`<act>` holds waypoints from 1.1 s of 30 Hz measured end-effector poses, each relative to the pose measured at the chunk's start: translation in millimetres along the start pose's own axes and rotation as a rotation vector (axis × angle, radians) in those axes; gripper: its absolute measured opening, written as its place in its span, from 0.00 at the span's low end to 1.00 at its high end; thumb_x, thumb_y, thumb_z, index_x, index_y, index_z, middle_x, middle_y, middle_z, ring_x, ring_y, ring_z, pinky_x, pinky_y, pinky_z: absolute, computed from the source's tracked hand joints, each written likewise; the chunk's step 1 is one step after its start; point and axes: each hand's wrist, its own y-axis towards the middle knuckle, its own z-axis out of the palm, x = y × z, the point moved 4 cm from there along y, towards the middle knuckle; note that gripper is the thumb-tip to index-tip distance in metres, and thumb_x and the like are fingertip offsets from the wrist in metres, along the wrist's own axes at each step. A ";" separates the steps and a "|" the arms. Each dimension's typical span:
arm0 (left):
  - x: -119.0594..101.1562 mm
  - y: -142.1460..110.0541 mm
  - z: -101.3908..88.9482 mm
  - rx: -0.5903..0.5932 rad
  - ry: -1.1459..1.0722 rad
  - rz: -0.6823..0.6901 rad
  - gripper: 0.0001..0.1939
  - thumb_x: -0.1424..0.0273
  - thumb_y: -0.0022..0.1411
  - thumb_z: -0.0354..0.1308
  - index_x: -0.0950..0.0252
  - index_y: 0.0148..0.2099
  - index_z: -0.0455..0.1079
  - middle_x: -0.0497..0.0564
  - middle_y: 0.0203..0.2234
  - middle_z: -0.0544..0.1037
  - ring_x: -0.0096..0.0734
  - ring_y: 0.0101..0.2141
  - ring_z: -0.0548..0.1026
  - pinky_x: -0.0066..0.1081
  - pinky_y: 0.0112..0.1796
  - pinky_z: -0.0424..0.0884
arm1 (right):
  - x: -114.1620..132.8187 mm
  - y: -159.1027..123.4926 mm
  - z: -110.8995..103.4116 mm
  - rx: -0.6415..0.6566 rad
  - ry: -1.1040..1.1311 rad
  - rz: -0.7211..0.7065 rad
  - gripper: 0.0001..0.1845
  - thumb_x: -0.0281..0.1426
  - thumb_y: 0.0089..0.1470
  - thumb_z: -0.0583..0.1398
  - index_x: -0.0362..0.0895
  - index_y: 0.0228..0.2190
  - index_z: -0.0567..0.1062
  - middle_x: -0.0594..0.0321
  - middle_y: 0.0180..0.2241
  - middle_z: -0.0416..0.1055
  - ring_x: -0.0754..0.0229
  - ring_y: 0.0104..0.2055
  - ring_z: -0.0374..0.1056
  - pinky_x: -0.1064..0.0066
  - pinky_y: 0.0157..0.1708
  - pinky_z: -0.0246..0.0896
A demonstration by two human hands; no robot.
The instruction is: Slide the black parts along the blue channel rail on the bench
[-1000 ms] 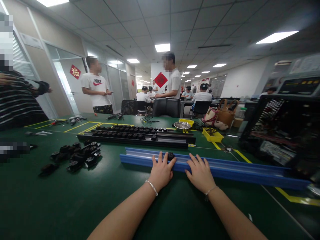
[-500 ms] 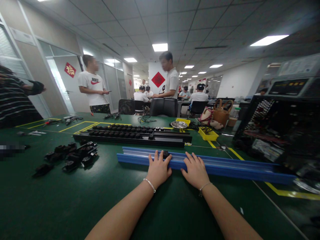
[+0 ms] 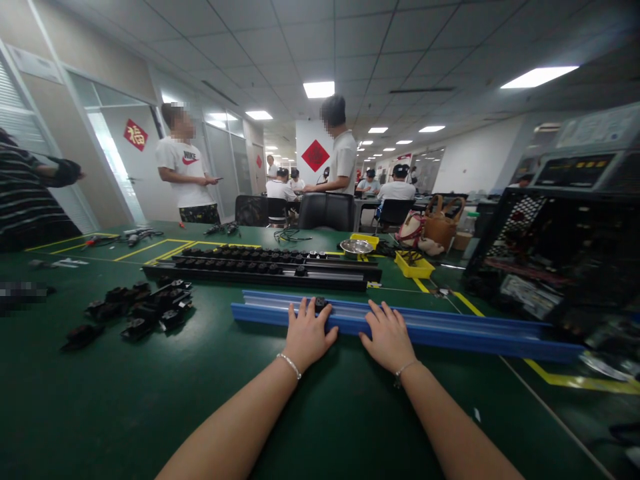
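A long blue rail (image 3: 450, 333) with a channel along its top lies across the green table in front of me. A small black part (image 3: 320, 304) sits in the channel towards its left end. My left hand (image 3: 309, 333) reaches over the near wall, its fingers at the black part and hiding some of it, thumb low on the near side. To the right, my right hand (image 3: 387, 337) grips the rail, with fingers over the near wall and thumb against the front. The undersides of both hands' fingers are hidden.
Black rails (image 3: 260, 277) filled with black parts lie behind the blue rail. A loose pile of black parts (image 3: 145, 307) is on the left. A yellow bin (image 3: 414, 265), a metal bowl (image 3: 356, 247) and an open computer case (image 3: 530, 260) stand farther right. People stand beyond the table.
My left hand and the black part have shifted left along the blue rail. My right hand keeps its place on the rail. The whole view has moved slightly.
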 end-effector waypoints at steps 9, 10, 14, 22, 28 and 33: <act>-1.3 5.0 -0.4 0.026 0.014 -0.065 0.29 0.47 0.60 0.41 0.49 0.60 0.58 0.56 0.59 0.61 0.55 0.58 0.55 0.60 0.54 0.44 | -0.7 0.0 1.1 -0.004 0.005 0.001 0.17 0.36 0.50 0.54 0.43 0.41 0.71 0.55 0.60 0.56 0.46 0.62 0.46 0.51 0.57 0.39; -0.5 5.0 -0.3 0.023 0.014 -0.066 0.29 0.47 0.60 0.41 0.49 0.60 0.58 0.56 0.59 0.61 0.55 0.58 0.55 0.61 0.54 0.44 | -0.9 0.0 1.2 -0.007 0.004 -0.001 0.17 0.36 0.50 0.54 0.43 0.41 0.71 0.55 0.60 0.56 0.46 0.62 0.46 0.51 0.57 0.40; 3.8 4.5 0.7 0.001 0.015 -0.063 0.28 0.47 0.61 0.39 0.49 0.59 0.59 0.57 0.58 0.62 0.55 0.58 0.56 0.60 0.54 0.46 | -1.3 -0.1 1.2 -0.008 -0.011 -0.002 0.17 0.36 0.50 0.54 0.43 0.41 0.71 0.56 0.60 0.57 0.45 0.61 0.47 0.51 0.57 0.40; 10.9 4.1 -1.0 -0.018 0.016 -0.071 0.28 0.49 0.62 0.37 0.50 0.59 0.60 0.57 0.57 0.64 0.54 0.58 0.56 0.60 0.54 0.47 | -1.7 0.5 0.7 0.003 -0.015 0.000 0.17 0.36 0.50 0.54 0.43 0.41 0.71 0.56 0.60 0.57 0.44 0.61 0.47 0.51 0.57 0.40; 11.6 3.6 -1.1 -0.022 0.019 -0.084 0.26 0.50 0.62 0.39 0.50 0.58 0.61 0.56 0.57 0.64 0.53 0.58 0.56 0.59 0.54 0.47 | -0.9 0.4 -1.1 0.009 -0.002 0.005 0.17 0.35 0.50 0.54 0.43 0.41 0.71 0.55 0.60 0.56 0.46 0.62 0.47 0.52 0.58 0.39; 11.9 3.1 -0.4 -0.034 0.025 -0.083 0.26 0.51 0.63 0.38 0.50 0.58 0.61 0.56 0.57 0.64 0.52 0.58 0.57 0.58 0.54 0.47 | -0.2 0.4 -1.0 0.013 -0.011 0.002 0.17 0.36 0.51 0.54 0.43 0.42 0.71 0.55 0.60 0.56 0.45 0.61 0.47 0.52 0.57 0.40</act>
